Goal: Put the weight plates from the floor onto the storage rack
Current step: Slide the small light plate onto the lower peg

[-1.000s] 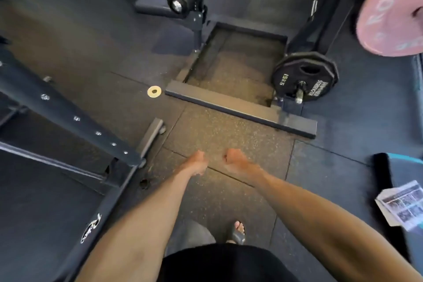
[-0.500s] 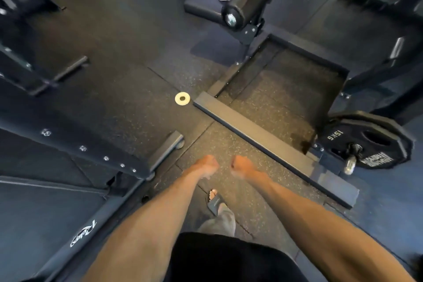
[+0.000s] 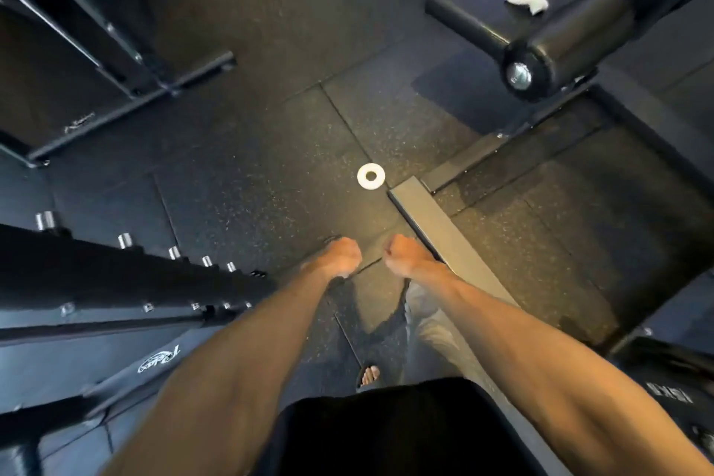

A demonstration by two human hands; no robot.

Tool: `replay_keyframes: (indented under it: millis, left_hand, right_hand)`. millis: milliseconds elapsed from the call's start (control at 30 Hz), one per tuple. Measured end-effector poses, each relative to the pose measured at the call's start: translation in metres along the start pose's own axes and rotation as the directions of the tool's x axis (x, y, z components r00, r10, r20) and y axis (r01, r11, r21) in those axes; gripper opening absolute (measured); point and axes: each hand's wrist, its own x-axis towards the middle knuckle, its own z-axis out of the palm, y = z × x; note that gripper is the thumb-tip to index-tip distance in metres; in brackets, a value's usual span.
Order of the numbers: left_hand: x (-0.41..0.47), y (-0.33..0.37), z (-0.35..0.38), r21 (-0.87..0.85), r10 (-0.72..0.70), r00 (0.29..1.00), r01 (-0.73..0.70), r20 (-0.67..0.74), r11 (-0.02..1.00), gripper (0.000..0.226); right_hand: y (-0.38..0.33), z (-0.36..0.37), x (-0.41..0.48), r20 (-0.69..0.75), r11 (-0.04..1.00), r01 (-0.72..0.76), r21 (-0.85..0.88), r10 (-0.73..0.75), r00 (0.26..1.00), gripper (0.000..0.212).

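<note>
Standing over the dark rubber floor (image 3: 239, 201) between black gym frames, I hold both arms stretched forward and down. A storage rack (image 3: 116, 282) with short steel pegs runs along my left side. Ahead lies the small white weight plate (image 3: 371, 176), flat on the floor, just beside the end of a grey steel beam (image 3: 444, 240). My left hand (image 3: 342, 257) and right hand (image 3: 405, 255) are curled into empty fists, side by side, both short of the plate; neither looks clearly nearer.
</note>
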Motion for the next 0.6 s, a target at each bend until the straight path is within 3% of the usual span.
replay_keyframes:
  millis: [267,600]
  left_hand:
    - [0.135,0.046,-0.068,-0.067,-0.155,0.988,0.155,-0.006,0.986,0.037]
    - [0.28,0.096,-0.146,-0.194,-0.115,0.993,0.112,-0.002,0.974,0.034]
  right_hand:
    - [0.001,-0.093,0.14,0.142,0.99,0.062,-0.13,-0.043,0.989,0.029]
    - [-0.036,-0.145,0.308,0.198,0.99,0.059,-0.125,-0.034,0.98,0.021]
